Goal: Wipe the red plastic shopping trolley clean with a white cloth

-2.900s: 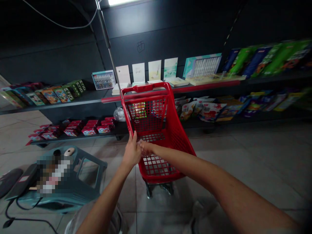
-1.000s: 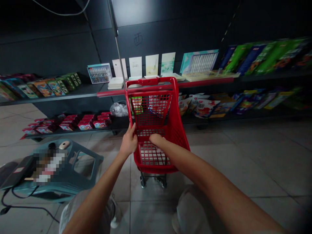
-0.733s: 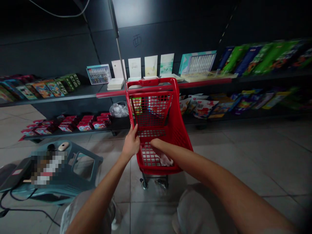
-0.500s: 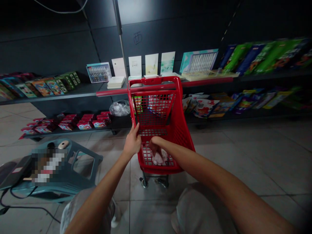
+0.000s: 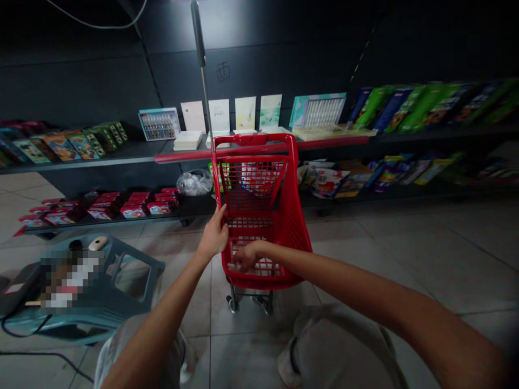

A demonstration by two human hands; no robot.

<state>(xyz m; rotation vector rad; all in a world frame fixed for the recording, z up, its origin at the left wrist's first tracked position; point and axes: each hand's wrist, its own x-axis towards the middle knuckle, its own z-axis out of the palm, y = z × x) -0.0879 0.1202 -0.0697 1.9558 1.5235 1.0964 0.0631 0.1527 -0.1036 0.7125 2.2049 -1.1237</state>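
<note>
A red plastic shopping cart [image 5: 298,216] stands in front of me, its basket side facing up towards me. My left hand [image 5: 214,233] is closed around the left rim of the cart. Inside the basket, low at the near left corner, my right hand [image 5: 245,256] is bent down with its fingers curled. A pale scrap of crumpled cloth [image 5: 233,266] shows at its fingertips; most of the cloth is hidden under the hand. The fingers of my right hand are partly blurred.
Behind the cart, a dark shelf [image 5: 259,147] holds books, boxed pen sets [image 5: 324,112] and snack bags [image 5: 330,181]. Red boxes [image 5: 135,205] and a clear plastic bag [image 5: 195,182] lie lower left. A blue-grey stool [image 5: 141,265] with devices and cables is at my left. A thin pole [image 5: 205,97] rises by the cart.
My right hand has moved left inside the basket, towards the near left corner, and the cloth now shows less. My left hand keeps its hold on the rim. The view has shifted slightly.
</note>
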